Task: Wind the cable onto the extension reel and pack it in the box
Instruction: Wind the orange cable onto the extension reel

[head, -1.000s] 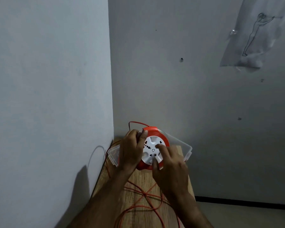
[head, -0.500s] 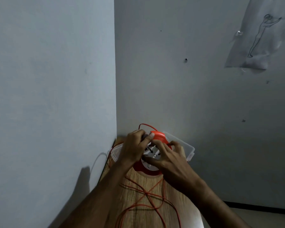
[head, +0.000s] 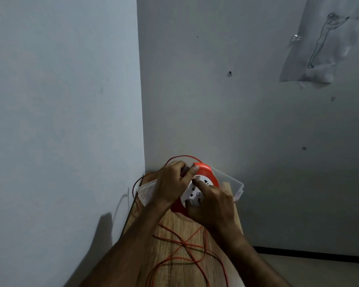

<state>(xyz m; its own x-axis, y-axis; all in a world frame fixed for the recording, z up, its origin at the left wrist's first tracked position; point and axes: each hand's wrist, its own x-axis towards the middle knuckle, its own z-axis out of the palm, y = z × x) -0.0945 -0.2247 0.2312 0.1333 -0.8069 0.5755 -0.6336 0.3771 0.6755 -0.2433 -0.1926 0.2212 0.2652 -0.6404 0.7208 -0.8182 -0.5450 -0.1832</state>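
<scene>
An orange extension reel point(head: 205, 170) with a white socket face point(head: 196, 193) stands tilted over a clear plastic box point(head: 231, 183) at the far end of a narrow wooden table point(head: 174, 228). My left hand point(head: 170, 185) grips the reel's upper left rim, thumb on top of the orange edge. My right hand point(head: 211, 204) curls round the white face from the lower right, fingertips on the sockets. Loose orange cable point(head: 184, 245) lies in crossing loops on the table in front of the reel, and one loop arches behind my left hand.
The table sits in a corner, with a wall close on the left point(head: 71, 141) and another right behind the box point(head: 236, 121). A paper sketch point(head: 315, 48) is taped high on the back wall. Floor with a dark skirting strip point(head: 319, 253) shows at the right.
My right hand has swung round the white face from its lower edge to its right side, turning it. The left hand keeps its grip on the rim. The camera shifted slightly.
</scene>
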